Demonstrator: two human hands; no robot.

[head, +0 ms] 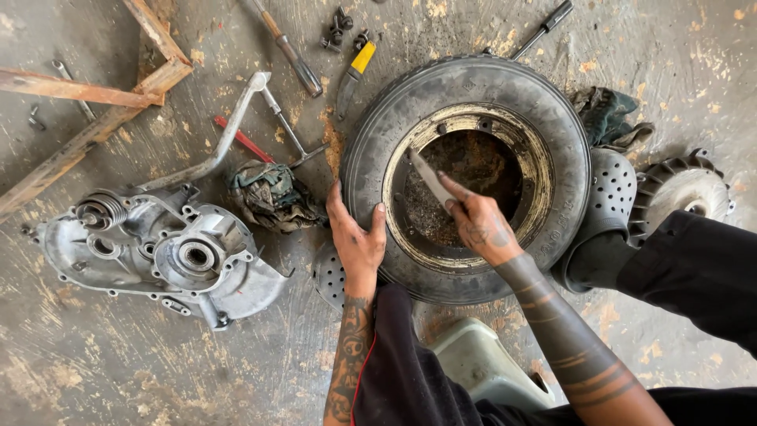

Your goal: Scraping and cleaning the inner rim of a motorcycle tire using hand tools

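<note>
Left hand [356,241] presses flat on the tyre [465,177] at 8 o'clock while right hand [479,225], clamped on a flat blade [430,178], scrapes the rusty rim [536,162]; next comes working round the bead.

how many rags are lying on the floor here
2. One rag lies bunched left of the tyre, beside the engine casing. The other rag sits at the tyre's upper right edge. More could be hidden under the tyre.
</note>
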